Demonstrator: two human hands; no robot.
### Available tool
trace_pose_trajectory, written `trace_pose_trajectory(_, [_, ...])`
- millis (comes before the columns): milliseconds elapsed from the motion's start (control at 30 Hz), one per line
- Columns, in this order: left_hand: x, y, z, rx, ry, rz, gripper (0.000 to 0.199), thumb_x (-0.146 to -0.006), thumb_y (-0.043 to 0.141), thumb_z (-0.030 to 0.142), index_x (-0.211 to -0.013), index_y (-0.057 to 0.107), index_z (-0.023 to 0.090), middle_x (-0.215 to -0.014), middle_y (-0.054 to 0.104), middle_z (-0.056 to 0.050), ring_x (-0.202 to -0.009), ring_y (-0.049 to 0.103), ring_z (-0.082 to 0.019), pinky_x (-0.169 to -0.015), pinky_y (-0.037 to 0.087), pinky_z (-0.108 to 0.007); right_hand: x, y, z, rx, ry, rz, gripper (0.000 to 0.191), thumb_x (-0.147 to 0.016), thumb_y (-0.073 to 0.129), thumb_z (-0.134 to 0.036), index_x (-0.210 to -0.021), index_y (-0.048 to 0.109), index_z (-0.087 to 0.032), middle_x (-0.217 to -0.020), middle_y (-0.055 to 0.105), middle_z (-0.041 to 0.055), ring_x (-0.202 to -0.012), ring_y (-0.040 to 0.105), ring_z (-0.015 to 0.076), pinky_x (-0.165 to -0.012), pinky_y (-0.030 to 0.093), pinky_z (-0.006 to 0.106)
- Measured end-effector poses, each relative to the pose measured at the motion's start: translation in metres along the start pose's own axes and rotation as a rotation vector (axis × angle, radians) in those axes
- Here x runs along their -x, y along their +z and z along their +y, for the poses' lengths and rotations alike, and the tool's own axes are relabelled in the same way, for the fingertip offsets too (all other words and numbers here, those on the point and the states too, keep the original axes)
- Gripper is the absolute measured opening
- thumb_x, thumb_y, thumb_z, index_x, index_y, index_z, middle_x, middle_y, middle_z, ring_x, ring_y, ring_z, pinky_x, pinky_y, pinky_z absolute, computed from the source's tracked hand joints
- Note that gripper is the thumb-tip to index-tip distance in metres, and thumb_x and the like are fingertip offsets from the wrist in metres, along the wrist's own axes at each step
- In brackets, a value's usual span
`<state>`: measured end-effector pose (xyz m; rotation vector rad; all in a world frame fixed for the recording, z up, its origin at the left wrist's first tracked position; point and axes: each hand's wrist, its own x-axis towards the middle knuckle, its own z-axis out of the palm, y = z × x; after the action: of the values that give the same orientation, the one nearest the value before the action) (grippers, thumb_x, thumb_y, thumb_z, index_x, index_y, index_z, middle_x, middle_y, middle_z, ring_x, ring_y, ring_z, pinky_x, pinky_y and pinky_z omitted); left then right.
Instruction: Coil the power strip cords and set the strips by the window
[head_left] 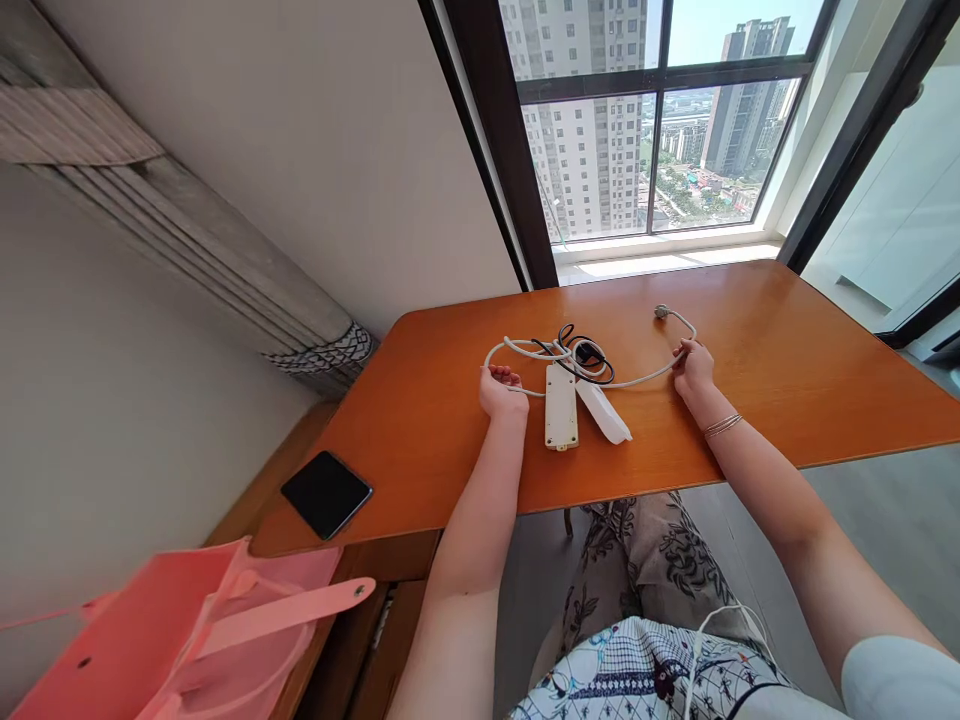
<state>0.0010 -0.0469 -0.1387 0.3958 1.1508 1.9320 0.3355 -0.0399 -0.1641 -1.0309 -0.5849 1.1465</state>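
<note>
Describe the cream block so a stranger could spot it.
On the brown table below the window, look between the left hand and right hand. At the near edge of the tangled white cable and black cable lies a flat oblong block. Its cream colour sets it apart from the whiter, slanted piece beside it.

The left hand (504, 392) hides a short stretch of the white cord (637, 381); the right hand (694, 368) covers another. Cables lie over the far end of the white casing (609, 418), and the black cable (589, 353) tangles too tightly to trace. The plug's (661, 312) pins are too small to make out. Picture edges cut off the pink bag (142, 630) — lower left — the curtain (225, 255) and the nearer tower's (622, 150) top.
</note>
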Motion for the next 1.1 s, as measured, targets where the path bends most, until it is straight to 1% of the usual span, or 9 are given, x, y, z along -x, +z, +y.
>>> trace_pose_trajectory(133, [0.003, 0.004, 0.0, -0.009, -0.018, -0.056, 0.028, -0.086, 0.062, 0.041, -0.072, 0.048, 0.021, -0.065, 0.053, 0.002, -0.063, 0.058, -0.01, -0.062, 0.042, -0.023, 0.007, 0.004, -0.005, 0.218, -0.137, 0.168, 0.049, -0.071, 0.071, -0.035, -0.115, 0.052, -0.025, -0.12, 0.059, 0.009, -0.119, 0.056, 0.0268, -0.089, 0.053, 0.039])
trace_pose_trajectory(233, [0.008, 0.006, -0.002, -0.006, -0.037, -0.079, 0.025, -0.086, 0.063, 0.037, -0.074, 0.05, 0.021, -0.064, 0.055, 0.003, -0.061, 0.058, -0.009, -0.062, 0.041, -0.023, 0.028, 0.016, -0.005, 0.604, -0.445, 0.17, 0.064, -0.072, 0.073, -0.035, -0.13, 0.052, -0.02, -0.148, 0.04, 0.0187, -0.145, 0.033, 0.0351, -0.115, 0.034, 0.052])
trace_pose_trajectory(333, [0.013, 0.007, -0.004, 0.017, -0.059, -0.089, 0.024, -0.087, 0.063, 0.035, -0.074, 0.05, 0.02, -0.064, 0.056, 0.004, -0.059, 0.058, -0.008, -0.062, 0.042, -0.022, 0.056, 0.029, -0.006, 0.873, -0.758, 0.07, 0.055, -0.081, 0.068, -0.039, -0.132, 0.055, -0.021, -0.151, 0.039, 0.0175, -0.145, 0.032, 0.0364, -0.119, 0.025, 0.058])
trace_pose_trajectory(433, [0.016, 0.008, -0.004, 0.043, -0.097, -0.097, 0.025, -0.091, 0.06, 0.035, -0.073, 0.05, 0.02, -0.063, 0.056, 0.003, -0.058, 0.057, -0.008, -0.062, 0.044, -0.022, 0.079, 0.038, -0.011, 0.86, -0.874, -0.154, 0.032, -0.09, 0.06, -0.043, -0.116, 0.065, -0.026, -0.13, 0.059, 0.0134, -0.129, 0.05, 0.0323, -0.113, 0.036, 0.054])
trace_pose_trajectory(533, [0.02, 0.011, -0.004, 0.051, -0.134, -0.11, 0.029, -0.093, 0.058, 0.038, -0.073, 0.051, 0.02, -0.061, 0.056, 0.002, -0.056, 0.056, -0.008, -0.062, 0.046, -0.023, 0.093, 0.045, -0.014, 0.828, -0.837, -0.552, 0.022, -0.092, 0.06, -0.046, -0.101, 0.07, -0.028, -0.103, 0.071, 0.0096, -0.107, 0.062, 0.0291, -0.106, 0.044, 0.051])
trace_pose_trajectory(633, [0.027, 0.014, -0.001, 0.059, -0.17, -0.2, 0.037, -0.095, 0.057, 0.048, -0.071, 0.053, 0.02, -0.054, 0.05, 0.003, -0.049, 0.05, -0.008, -0.053, 0.042, -0.022, 0.097, 0.05, -0.009, 0.815, -0.758, -0.742, 0.038, -0.088, 0.068, -0.048, -0.12, 0.069, -0.029, -0.125, 0.069, 0.0107, -0.122, 0.06, 0.0304, -0.112, 0.042, 0.052])
trace_pose_trajectory(733, [0.038, 0.015, 0.004, 0.036, -0.178, -0.405, 0.046, -0.095, 0.055, 0.056, -0.068, 0.056, 0.019, -0.049, 0.041, 0.004, -0.041, 0.036, -0.007, -0.043, 0.03, -0.02, 0.091, 0.053, 0.0, 0.835, -0.628, -0.782, 0.068, -0.085, 0.071, -0.054, -0.145, 0.055, -0.027, -0.153, 0.052, 0.012, -0.144, 0.046, 0.0324, -0.121, 0.034, 0.052])
trace_pose_trajectory(900, [0.056, 0.015, 0.007, -0.075, -0.112, -0.65, 0.052, -0.091, 0.061, 0.058, -0.062, 0.063, 0.015, -0.045, 0.038, 0.003, -0.038, 0.028, -0.004, -0.039, 0.02, -0.019, 0.078, 0.055, 0.003, 1.092, -0.414, -0.804, 0.093, -0.084, 0.066, -0.065, -0.16, 0.036, -0.021, -0.158, 0.044, 0.0158, -0.144, 0.044, 0.0359, -0.12, 0.034, 0.054])
trace_pose_trajectory(1100, [0.064, 0.018, 0.009, -0.08, -0.12, -0.661, 0.049, -0.091, 0.064, 0.048, -0.055, 0.063, 0.014, -0.041, 0.032, 0.005, -0.035, 0.024, -0.002, -0.039, 0.018, -0.018, 0.075, 0.059, -0.005, 1.209, -0.413, -0.639, 0.058, -0.087, 0.066, -0.058, -0.128, 0.069, -0.017, -0.114, 0.068, 0.0142, -0.111, 0.062, 0.0284, -0.098, 0.049, 0.042])
